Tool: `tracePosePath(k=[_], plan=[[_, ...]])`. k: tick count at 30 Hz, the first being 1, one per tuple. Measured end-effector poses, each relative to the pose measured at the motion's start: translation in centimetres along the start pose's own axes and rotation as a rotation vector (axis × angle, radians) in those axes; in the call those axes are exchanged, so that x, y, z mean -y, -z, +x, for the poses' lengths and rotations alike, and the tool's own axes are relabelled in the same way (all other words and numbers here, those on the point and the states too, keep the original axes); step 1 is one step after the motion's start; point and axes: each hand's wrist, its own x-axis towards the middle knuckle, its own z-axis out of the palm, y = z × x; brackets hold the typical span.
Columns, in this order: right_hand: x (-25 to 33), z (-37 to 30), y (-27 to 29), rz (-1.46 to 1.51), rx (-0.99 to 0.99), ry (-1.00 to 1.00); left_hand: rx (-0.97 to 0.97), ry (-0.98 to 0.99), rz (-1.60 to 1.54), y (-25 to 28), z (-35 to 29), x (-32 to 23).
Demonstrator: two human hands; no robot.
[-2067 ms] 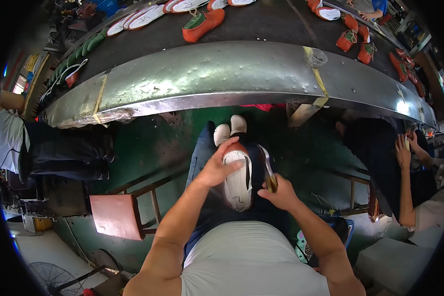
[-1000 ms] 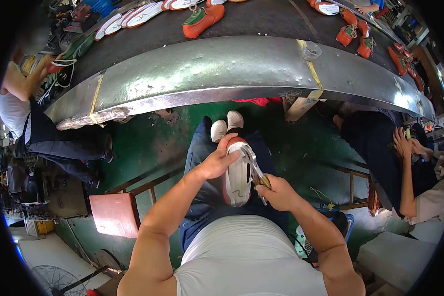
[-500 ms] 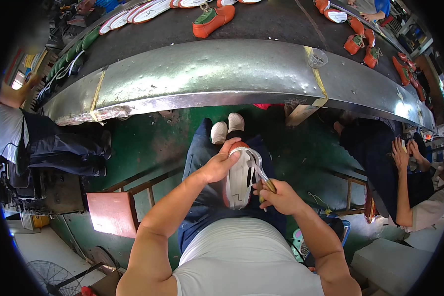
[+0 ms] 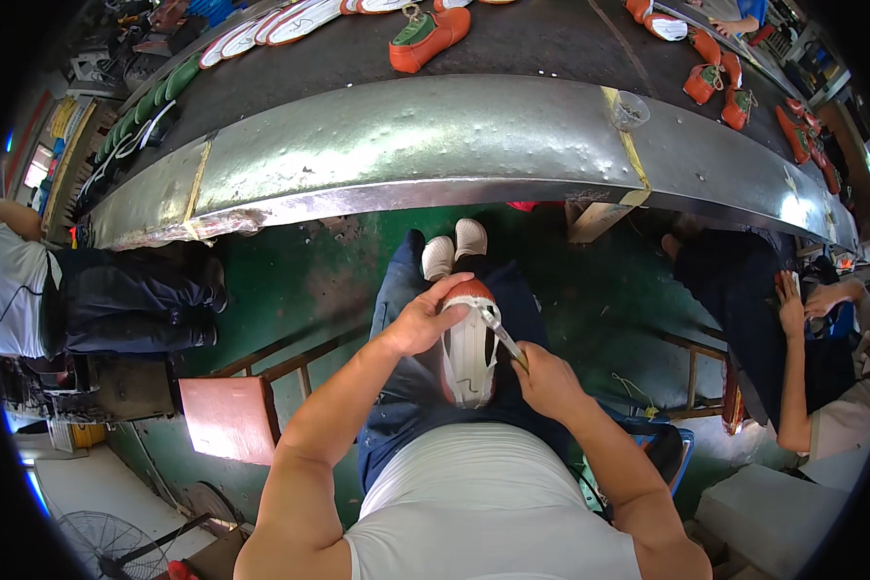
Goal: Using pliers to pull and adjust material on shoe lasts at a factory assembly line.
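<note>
A shoe (image 4: 469,353) lies sole up on my lap, its toe red and its underside white with a dark pen mark. My left hand (image 4: 425,321) grips it at the toe from the left, thumb over the sole's front. My right hand (image 4: 549,380) is wrapped around the handles of a pair of metal pliers (image 4: 502,335). Their jaws touch the whitish rim at the toe's right side; whether they pinch material there I cannot tell. The handles now sit mostly inside my fist.
Ahead stands a long metal-edged bench (image 4: 406,135) carrying an orange-red shoe (image 4: 427,39), a row of white soles (image 4: 300,21) and more red shoes. A clear cup (image 4: 628,111) is taped to its edge. Reddish stools (image 4: 227,418) flank me. A co-worker (image 4: 831,358) sits right; another person (image 4: 24,290) is left.
My right hand has closed the spread pliers handles and turned, bringing the jaws against the toe rim. The loose white strip bows out less. The view has shifted slightly.
</note>
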Motion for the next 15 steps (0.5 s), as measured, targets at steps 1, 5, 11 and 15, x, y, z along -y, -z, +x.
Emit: tracePosePath(k=[1,5,11,15], plan=[[0.9,-0.4,1.1,-0.135,0.050,-0.023,0.017,-0.006,0.052,-0.2,-0.3,-0.7],[2.0,-0.6,2.6,-0.300,0.159,-0.123,-0.144,0.007,0.011,-2.1,0.3,-0.1],[4.7,-0.1,7.2,0.386,0.517,-0.532,-0.131,0.012,0.124,-2.2,1.0,-0.5],[2.6,1.0,3.6,0.171,0.033,-0.036,-0.051,0.002,0.230,-2.4,1.5,-1.2]])
